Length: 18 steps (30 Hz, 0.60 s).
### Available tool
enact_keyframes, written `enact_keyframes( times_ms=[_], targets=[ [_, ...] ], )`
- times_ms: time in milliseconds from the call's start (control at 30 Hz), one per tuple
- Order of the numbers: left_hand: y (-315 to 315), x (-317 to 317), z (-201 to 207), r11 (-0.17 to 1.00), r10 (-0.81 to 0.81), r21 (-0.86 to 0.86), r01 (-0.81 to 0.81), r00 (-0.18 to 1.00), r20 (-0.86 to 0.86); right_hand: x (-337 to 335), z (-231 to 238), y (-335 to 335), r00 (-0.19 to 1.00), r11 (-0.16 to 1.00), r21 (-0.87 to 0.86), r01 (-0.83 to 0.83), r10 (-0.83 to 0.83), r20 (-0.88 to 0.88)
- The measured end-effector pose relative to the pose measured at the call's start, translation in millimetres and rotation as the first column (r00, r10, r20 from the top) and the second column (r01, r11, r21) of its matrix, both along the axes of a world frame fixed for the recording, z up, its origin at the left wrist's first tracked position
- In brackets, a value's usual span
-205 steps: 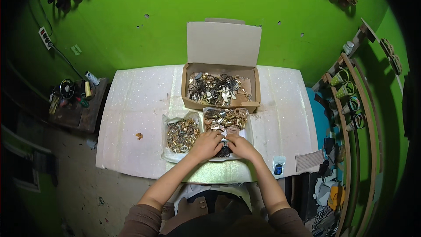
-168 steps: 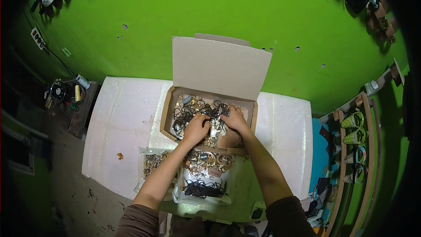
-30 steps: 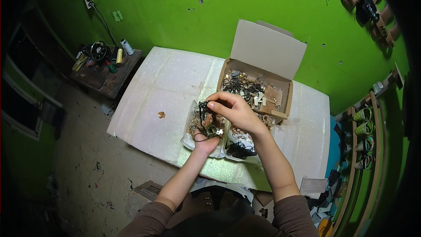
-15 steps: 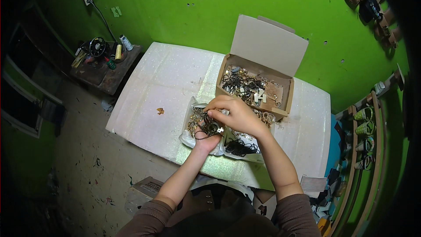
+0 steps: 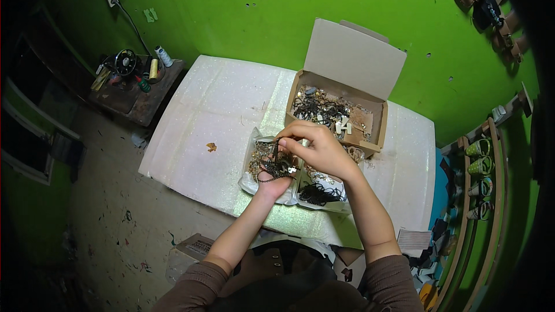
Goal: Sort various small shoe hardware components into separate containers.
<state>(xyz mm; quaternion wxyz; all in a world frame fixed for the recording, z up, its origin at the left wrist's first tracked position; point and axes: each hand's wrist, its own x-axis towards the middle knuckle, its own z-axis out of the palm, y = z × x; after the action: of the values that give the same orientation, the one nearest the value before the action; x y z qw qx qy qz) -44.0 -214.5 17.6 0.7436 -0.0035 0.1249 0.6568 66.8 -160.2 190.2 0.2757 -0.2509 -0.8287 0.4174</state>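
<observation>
A tangle of dark chains with small metal pieces rests on the upturned palm of my left hand. The tangle hides most of that hand's fingers. Just above it, the fingers of my right hand pinch a dark strand that hangs down toward the tangle. Below my hands lies a white plastic-lined tray with gold and silver coloured bits. To its right, a pale box holds more black chains and metal pieces, partly covered by my right hand and forearm.
An open cardboard box full of mixed trinkets and chains stands behind my hands, lid against the green wall. A small brown scrap lies on the glittery white table. Left is a side table with thread spools; right, a shoe rack.
My right hand has shifted slightly right, drawing the pinched dark strand up from the tangle. The left hand stays almost in place, the tangle settling lower over its palm.
</observation>
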Motion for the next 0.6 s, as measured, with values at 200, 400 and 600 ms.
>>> enact_keyframes(
  times_ms=[200, 400, 600],
  targets=[
    [-1.9, 2.7, 1.3, 0.994, 0.076, -0.086, -0.067, 0.992, 0.105, 13.4, 9.8, 0.4, 0.989, 0.991, -0.131, 0.019, -0.038, -0.141],
    [-0.1, 7.8, -10.4, 0.983, 0.093, -0.176, -0.050, 0.966, 0.243, 31.3, 17.0, -2.7, 0.930, 0.943, -0.333, 0.026, -0.145, -0.339],
    [-0.6, 4.6, -7.8, 0.974, 0.133, -0.217, -0.064, 0.937, 0.322, 58.8, 7.0, -3.5, 0.891, 0.873, -0.488, -0.015, -0.210, -0.403]
  ],
)
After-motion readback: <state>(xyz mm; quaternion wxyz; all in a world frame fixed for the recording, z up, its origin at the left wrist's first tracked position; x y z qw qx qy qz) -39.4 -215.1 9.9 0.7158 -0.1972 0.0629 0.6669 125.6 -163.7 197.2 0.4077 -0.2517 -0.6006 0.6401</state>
